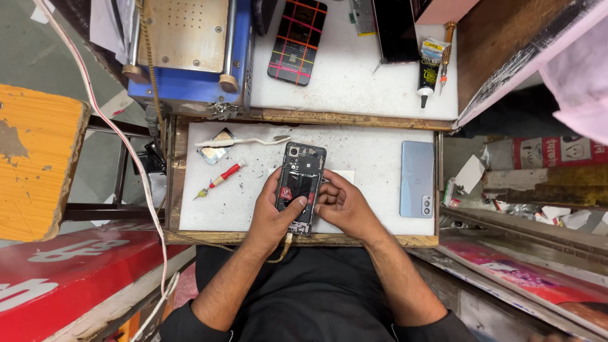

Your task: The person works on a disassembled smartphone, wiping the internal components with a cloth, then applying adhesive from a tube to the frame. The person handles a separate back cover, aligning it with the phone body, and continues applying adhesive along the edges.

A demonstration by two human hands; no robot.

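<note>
Both your forearms reach forward over the bench [380, 190]. Your left hand [271, 215] wraps the opened phone [301, 187] from its left side, fingers clamped on its edge. Your right hand [342, 206] presses the phone's right edge, fingers curled together against it. The phone lies flat near the bench's front edge. A blue back cover [418, 178] lies well apart at right.

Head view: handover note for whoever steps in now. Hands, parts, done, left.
Left hand: grips the opened phone, thumb on its exposed inside.
Right hand: fingers at the phone's right edge.
Phone: back off, flat on the white mat, cable at its bottom end.
Blue back cover: on the mat, right. Red screwdriver: left.
Done: back removed. Left: cover not refitted.
</note>
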